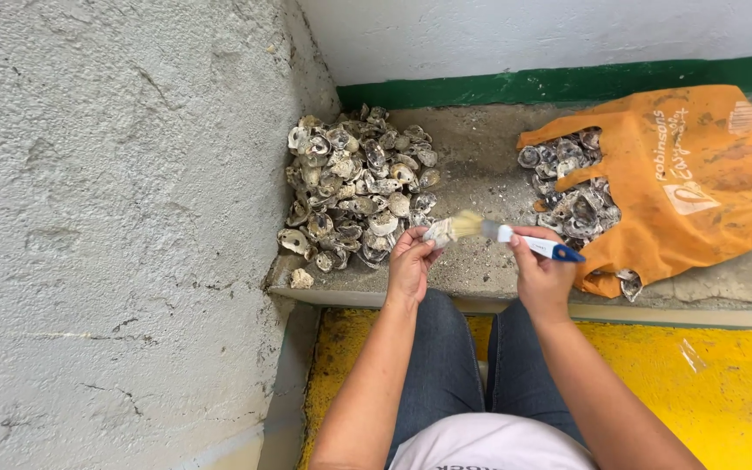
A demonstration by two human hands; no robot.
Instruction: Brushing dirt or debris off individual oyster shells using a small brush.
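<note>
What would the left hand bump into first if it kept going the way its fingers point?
Probably the paintbrush bristles resting on the shell that the left hand holds; depth is hard to judge.

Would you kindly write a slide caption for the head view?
Left hand holds a shell while right hand brushes it with a paintbrush, between a shell pile and orange bag.

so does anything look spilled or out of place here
Mostly tidy. One shell lies apart from the big shell pile, near the ledge's front edge, and a few shells have slipped out under the orange bag. The left hand holds a shell while the right hand brushes it.
</note>
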